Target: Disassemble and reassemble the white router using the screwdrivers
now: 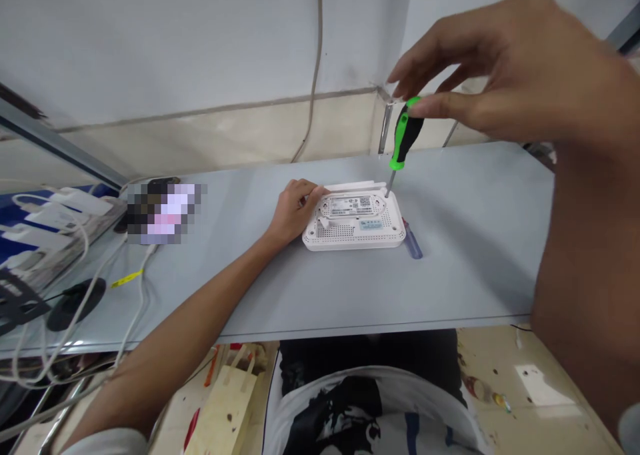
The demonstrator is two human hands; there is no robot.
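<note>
A white router (356,221) lies upside down on the pale grey table (310,288), label and vent holes facing up. My left hand (294,209) rests at its left edge, fingers curled against the casing. My right hand (505,75) is raised above it, pinching the top of a green and black screwdriver (404,137) between thumb and fingertips. The screwdriver stands nearly upright, its metal tip touching the router's far right corner. A bluish, partly transparent object (413,242) lies on the table just right of the router.
At the left sit a blurred-out object (164,211), white adapters and cables (55,218), a yellow-tagged wire (125,279) and a black round pad (75,301). A cable (314,75) hangs down the wall behind. Below the table edge are a paper bag (231,401) and floor.
</note>
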